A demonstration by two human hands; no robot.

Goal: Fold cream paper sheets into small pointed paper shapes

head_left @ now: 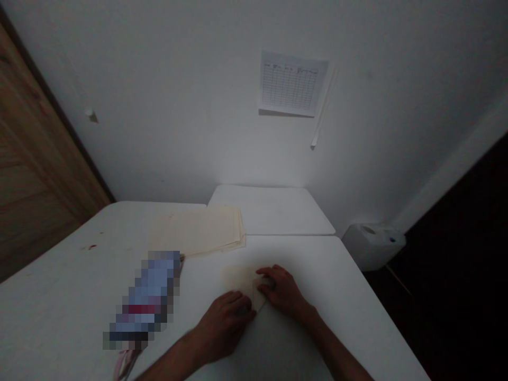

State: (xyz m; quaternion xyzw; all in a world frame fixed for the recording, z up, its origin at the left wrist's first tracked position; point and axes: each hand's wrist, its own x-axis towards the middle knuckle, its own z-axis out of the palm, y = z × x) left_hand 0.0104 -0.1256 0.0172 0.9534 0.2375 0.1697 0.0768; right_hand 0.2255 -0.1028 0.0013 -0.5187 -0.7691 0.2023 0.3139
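A small piece of cream paper (259, 300), which looks folded, lies on the white table between my two hands. My left hand (228, 320) has its fingers curled at the paper's near left edge, with the thumb and fingertips on it. From the right, my right hand (282, 290) grips the paper's far right side with bent fingers. Part of the sheet is hidden beneath the fingers. Beyond my left hand sits a stack of larger cream paper sheets (202, 230).
A pixelated bluish object (153, 291) with a strap lies at left on the white table (317, 338). A printed sheet (291, 84) hangs on the wall. Right of the table stands a white container (363, 246). A wooden door (35, 132) is at far left.
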